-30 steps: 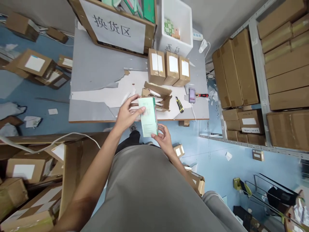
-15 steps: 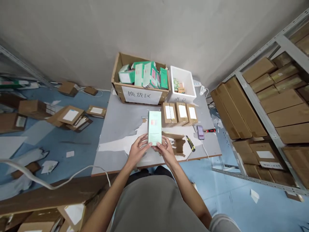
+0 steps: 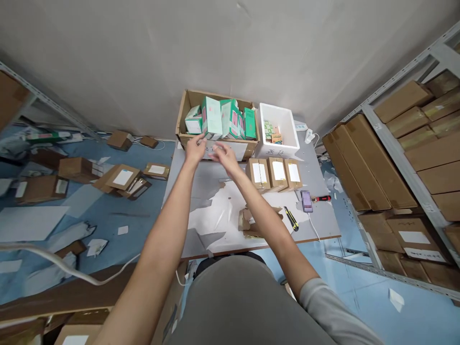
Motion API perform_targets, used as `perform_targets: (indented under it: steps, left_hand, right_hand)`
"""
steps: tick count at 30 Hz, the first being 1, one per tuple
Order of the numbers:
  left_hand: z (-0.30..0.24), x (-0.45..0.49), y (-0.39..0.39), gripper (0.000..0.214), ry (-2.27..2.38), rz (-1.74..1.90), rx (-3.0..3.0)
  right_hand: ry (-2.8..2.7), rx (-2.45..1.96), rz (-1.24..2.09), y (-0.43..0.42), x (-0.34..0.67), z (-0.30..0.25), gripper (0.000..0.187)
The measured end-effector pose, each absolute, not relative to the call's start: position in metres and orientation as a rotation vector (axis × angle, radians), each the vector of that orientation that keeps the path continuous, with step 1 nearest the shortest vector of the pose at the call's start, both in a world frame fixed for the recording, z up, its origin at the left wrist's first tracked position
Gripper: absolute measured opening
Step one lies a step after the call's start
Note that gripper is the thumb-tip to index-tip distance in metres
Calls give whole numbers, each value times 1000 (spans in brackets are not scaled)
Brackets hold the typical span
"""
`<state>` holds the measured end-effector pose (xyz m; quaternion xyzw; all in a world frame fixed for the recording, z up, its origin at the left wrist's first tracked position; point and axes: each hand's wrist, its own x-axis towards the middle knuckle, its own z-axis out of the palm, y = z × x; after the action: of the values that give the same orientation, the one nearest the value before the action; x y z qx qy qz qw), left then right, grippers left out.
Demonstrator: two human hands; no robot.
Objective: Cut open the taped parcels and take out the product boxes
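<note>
My left hand [image 3: 195, 148] reaches far over the grey table [image 3: 194, 184] and pinches the lower corner of a mint-green product box [image 3: 212, 117]. That box stands upright in the big cardboard carton [image 3: 181, 115] at the table's back edge, among several similar green boxes. My right hand [image 3: 223, 157] hovers just right of the left one, in front of the carton's white paper label. It is blurred, with loose fingers and nothing in it.
A white foam box [image 3: 278, 149] stands right of the carton, with three small labelled cardboard boxes [image 3: 277, 173] before it. Torn cardboard [image 3: 247, 223], a utility knife [image 3: 290, 218], a phone [image 3: 305, 201] and a red-handled tool [image 3: 322, 198] lie near the front. Shelves of cartons [image 3: 395, 158] fill the right; parcels [image 3: 122, 177] litter the floor on the left.
The green box went from both hands at the table's front edge up into the carton at the back. Both arms stretched forward, and my right hand came off the box.
</note>
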<state>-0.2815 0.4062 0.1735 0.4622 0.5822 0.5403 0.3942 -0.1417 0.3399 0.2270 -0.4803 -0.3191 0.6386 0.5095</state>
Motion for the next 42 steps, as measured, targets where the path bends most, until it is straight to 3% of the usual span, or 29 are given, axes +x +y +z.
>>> perform_targets:
  steps: [3,8,14,18,20,30,36,42]
  left_hand:
    - [113,-287,366,34,1579,1225,1175]
    - [9,-265,214,35,1730,773,1112]
    - [-31,-224,96,52,1767,414,1175]
    - [-31,-196,91,77,1889,274,1328]
    - [-29,-179,100,79,1934,238,1339]
    - [-29,-179,129,17,1891,209,1380]
    - [41,-193,98,29,1673,780,1515]
    - [96,-119,82,32,1200,549,1884]
  right_hand:
    - [-814,-1226,1677,273,-127,174,19]
    - [-1024,-1520,1692,129,-70,84,14]
    - [-1221,-1634,1662,30,-21,64,34]
    - [-1303,-1670,1597,5,-11,78,33]
    - [-1348,-1679,1535,-1,-8,88,31]
    - [-1285,-1706,1173,-13,63,142,46]
    - [-913,-1877,928,-33,131,117,57]
    - [-932,-1925,958,-40,154,80,51]
